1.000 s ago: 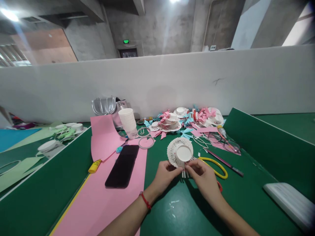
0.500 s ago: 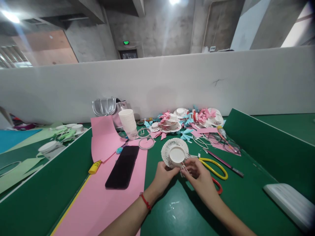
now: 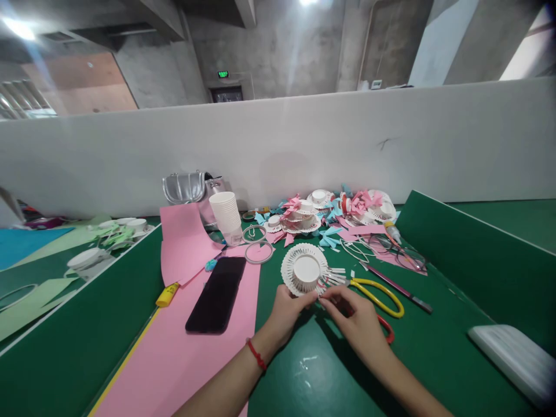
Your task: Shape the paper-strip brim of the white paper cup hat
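Observation:
A white paper cup [image 3: 306, 272] has its sides cut into strips that fan out around its base, many of them bent into a scalloped ring. My left hand [image 3: 287, 308] pinches the near edge of this ring between thumb and fingers. At the lower right of the cup, my right hand [image 3: 350, 307] has its thumb and fingertips closed on one of the strips. Several strips on the right side stick out straight. Scissors with yellow and red handles [image 3: 380, 296] lie partly behind my right hand, their blades mostly hidden.
A black phone [image 3: 216, 295] lies on pink paper [image 3: 174, 365] to the left. Behind it stands a stack of paper cups [image 3: 226, 214]. Finished cup shapes and pink and blue paper pieces [image 3: 330, 237] pile up at the back. A purple pen [image 3: 397, 285] and eyeglasses [image 3: 410, 259] lie right.
The cut cup has turned and shifted slightly left, so the straight strips on its right show more. My right fingers have closed in on a strip near my left thumb.

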A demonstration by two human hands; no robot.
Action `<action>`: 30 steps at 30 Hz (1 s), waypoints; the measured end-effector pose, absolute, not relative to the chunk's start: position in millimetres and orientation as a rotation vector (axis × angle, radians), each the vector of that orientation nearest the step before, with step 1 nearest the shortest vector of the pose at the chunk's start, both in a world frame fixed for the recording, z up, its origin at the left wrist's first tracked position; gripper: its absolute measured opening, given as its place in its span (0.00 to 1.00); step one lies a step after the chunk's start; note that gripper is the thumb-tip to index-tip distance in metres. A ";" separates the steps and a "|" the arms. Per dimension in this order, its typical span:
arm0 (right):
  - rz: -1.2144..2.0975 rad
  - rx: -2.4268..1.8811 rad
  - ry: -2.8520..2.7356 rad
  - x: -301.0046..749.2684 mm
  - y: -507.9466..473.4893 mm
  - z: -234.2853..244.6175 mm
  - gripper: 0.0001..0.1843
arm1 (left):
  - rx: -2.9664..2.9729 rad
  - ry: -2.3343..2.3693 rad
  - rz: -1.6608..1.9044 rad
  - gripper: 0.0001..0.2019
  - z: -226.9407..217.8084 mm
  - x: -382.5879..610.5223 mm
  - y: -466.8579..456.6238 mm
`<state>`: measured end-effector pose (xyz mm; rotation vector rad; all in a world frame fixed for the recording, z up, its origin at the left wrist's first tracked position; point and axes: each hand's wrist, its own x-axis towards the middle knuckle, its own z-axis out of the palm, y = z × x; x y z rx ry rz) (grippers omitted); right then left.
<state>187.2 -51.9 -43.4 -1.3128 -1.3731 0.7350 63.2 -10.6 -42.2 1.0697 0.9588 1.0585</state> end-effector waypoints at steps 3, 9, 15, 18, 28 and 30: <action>0.727 -1.347 -1.378 185.5 -51.4 -45.8 0.06 | 1.064 0.886 1.026 0.09 -40.6 63.1 -10.8; 0.698 -1.385 -1.388 185.0 -51.9 -45.7 0.04 | 1.106 0.886 1.041 0.05 -40.2 63.7 -10.7; 0.667 -1.406 -1.443 185.6 -51.8 -45.6 0.03 | 1.115 0.931 1.027 0.06 -39.6 63.4 -11.3; 0.602 -1.405 -1.540 187.1 -50.9 -48.3 0.01 | 1.117 0.964 1.038 0.07 -40.2 64.0 -11.0; -0.036 -1.286 -1.944 195.2 -54.6 -49.1 0.09 | 1.073 1.021 1.100 0.10 -43.5 65.2 -9.9; -0.153 -1.290 -1.928 194.9 -54.9 -49.5 0.08 | 1.067 1.023 1.107 0.10 -44.9 64.8 -9.4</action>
